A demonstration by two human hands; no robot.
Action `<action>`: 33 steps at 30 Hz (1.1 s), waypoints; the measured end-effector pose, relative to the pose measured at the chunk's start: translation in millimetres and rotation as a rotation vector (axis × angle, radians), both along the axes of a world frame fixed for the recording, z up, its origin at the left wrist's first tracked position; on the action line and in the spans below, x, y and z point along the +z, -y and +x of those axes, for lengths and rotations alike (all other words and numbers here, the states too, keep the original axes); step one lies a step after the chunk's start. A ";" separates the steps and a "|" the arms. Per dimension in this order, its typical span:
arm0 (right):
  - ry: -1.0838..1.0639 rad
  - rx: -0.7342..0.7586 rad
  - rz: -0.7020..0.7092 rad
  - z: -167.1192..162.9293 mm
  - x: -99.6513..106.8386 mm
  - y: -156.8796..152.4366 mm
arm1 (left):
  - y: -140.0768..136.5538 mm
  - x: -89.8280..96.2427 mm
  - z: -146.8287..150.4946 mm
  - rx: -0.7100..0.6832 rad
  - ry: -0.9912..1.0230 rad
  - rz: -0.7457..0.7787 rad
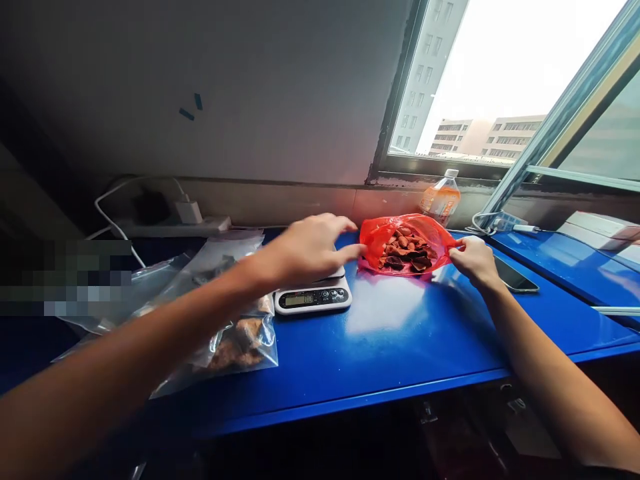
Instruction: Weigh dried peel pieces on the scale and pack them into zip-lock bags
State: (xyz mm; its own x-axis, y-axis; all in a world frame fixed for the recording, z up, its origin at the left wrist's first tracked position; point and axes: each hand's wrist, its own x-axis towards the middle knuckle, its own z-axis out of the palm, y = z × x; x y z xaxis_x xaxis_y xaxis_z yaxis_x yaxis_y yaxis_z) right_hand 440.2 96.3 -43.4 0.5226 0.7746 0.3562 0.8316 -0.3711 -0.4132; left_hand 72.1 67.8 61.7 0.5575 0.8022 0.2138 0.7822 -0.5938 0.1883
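Observation:
A red plastic bag point(373, 235) lies on the blue table with its mouth spread toward me. Inside it are dark reddish-brown dried pieces point(407, 250), like bark or slices. My right hand point(475, 259) pinches the bag's right edge. At the bag's left side is my left hand point(315, 250), its thumb and fingers apart; the fingertips are close to the bag, and I cannot tell whether they touch it. Below that hand sits a white digital kitchen scale point(313, 300), its platform mostly hidden by the hand and its display digits too small to read.
Clear zip bags point(245, 343) with brown lumps lie left of the scale. A phone point(517, 277) rests behind my right wrist. An orange drink bottle point(443, 195) stands by the window. A power strip point(200, 225) and white boxes point(603, 229) line the back.

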 end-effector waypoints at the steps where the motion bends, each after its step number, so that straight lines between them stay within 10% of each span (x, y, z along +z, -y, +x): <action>1: -0.011 -0.008 0.030 -1.0 4.1 -1.3 | -9.1 0.2 25.5 -0.029 -0.004 -0.060; 8: -0.084 0.017 0.147 -6.4 14.5 -9.9 | -69.3 -35.2 130.5 0.139 -0.090 -0.125; 19: -0.034 -0.048 0.247 -11.4 6.5 1.2 | -61.1 -34.7 108.4 0.232 -0.003 0.055; 25: 0.093 -0.020 0.011 -19.1 0.4 3.2 | -62.1 -42.8 124.5 0.223 -0.088 -0.095; 33: -0.066 0.028 0.126 -4.2 -4.7 -1.8 | -75.0 -42.8 127.0 0.244 -0.072 -0.157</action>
